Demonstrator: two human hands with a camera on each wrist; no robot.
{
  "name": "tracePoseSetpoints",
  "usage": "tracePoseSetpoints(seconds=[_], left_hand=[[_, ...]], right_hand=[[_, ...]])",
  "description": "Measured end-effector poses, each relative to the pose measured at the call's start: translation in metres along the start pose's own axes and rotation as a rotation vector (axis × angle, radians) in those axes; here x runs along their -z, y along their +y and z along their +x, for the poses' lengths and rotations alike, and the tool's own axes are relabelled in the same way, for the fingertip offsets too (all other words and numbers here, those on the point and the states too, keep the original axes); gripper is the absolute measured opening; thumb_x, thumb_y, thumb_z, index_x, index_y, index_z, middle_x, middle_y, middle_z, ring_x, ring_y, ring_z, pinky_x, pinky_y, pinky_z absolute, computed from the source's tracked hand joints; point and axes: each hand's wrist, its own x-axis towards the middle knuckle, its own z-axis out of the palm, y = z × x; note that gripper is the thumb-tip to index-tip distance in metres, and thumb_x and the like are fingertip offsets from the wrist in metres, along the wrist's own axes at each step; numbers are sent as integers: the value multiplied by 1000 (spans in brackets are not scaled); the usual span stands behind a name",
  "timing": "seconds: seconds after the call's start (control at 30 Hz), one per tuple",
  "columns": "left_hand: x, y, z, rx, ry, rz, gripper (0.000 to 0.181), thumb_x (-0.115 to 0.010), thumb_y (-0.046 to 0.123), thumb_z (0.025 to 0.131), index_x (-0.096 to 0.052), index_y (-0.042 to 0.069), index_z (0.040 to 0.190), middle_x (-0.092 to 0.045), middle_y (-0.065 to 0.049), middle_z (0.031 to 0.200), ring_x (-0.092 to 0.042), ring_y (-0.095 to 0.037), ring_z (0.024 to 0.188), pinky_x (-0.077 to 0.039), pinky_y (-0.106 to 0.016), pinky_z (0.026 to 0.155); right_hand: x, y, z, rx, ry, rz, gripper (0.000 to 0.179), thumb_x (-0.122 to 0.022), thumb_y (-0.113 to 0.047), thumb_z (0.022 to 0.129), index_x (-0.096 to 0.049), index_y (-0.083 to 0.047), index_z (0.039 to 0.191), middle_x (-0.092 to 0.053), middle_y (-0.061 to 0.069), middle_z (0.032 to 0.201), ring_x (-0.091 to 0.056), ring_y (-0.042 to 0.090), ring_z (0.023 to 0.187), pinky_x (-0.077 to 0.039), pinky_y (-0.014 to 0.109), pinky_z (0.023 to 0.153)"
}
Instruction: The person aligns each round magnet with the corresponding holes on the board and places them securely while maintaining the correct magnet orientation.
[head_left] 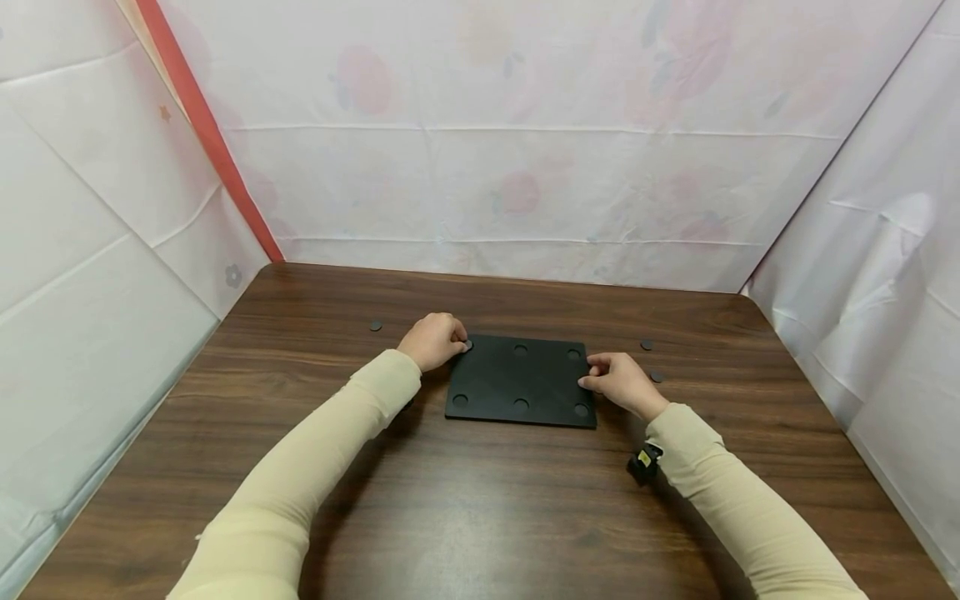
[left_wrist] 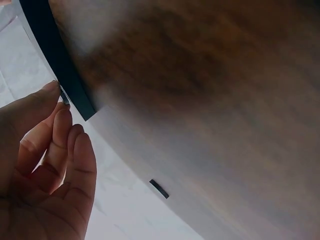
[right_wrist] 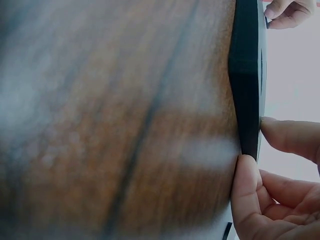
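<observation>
A black rectangular board (head_left: 517, 379) with round recesses along its near and far edges lies flat on the table. My left hand (head_left: 437, 342) is at its far left corner. Between thumb and fingertips it pinches a small dark disc (left_wrist: 64, 95), close over the corner recess. At the opposite side my right hand (head_left: 621, 382) grips the board's right edge, thumb (right_wrist: 290, 135) at the top face and a curled finger (right_wrist: 246, 185) against the side.
One loose dark disc (head_left: 376, 326) lies on the wooden table (head_left: 465, 500) left of the board. To the right are a far disc (head_left: 647, 344) and a nearer disc (head_left: 656, 377), close to my right hand. A patterned white curtain (head_left: 517, 142) stands behind the table.
</observation>
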Motion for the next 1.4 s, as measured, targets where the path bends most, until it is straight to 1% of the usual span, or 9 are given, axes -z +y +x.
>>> tracePoseSetpoints(seconds=[0.37, 0.53, 0.97, 1.4], left_hand=[[-2, -1, 4, 37, 0, -44, 18, -71, 14, 95, -74, 5, 110, -69, -7, 103, -66, -20, 89, -55, -36, 80], [-2, 0, 4, 34, 5, -44, 17, -71, 14, 94, -74, 5, 109, -69, -7, 102, -66, -20, 88, -55, -36, 79], [-4, -1, 7, 21, 9, -23, 18, -72, 15, 94, -75, 5, 108, -71, -7, 100, -66, -19, 86, -55, -36, 80], [-1, 4, 4, 31, 5, -22, 19, -71, 14, 95, -75, 4, 110, -71, -8, 104, -66, -21, 90, -55, -37, 81]], right_hand=[[1, 0, 0, 2, -10, 0, 53, -65, -10, 97, -46, 11, 142, -58, 10, 94, -50, 20, 76, -40, 35, 66], [2, -1, -1, 6, -12, -1, 53, -64, -10, 97, -46, 12, 142, -58, 10, 95, -51, 20, 77, -41, 35, 67], [1, -1, 0, -15, -12, 6, 53, -65, -9, 97, -46, 11, 142, -58, 10, 95, -50, 21, 78, -40, 34, 67], [2, -1, -1, -12, -13, 14, 53, -65, -9, 97, -45, 11, 142, -58, 10, 96, -50, 21, 78, -40, 35, 67]])
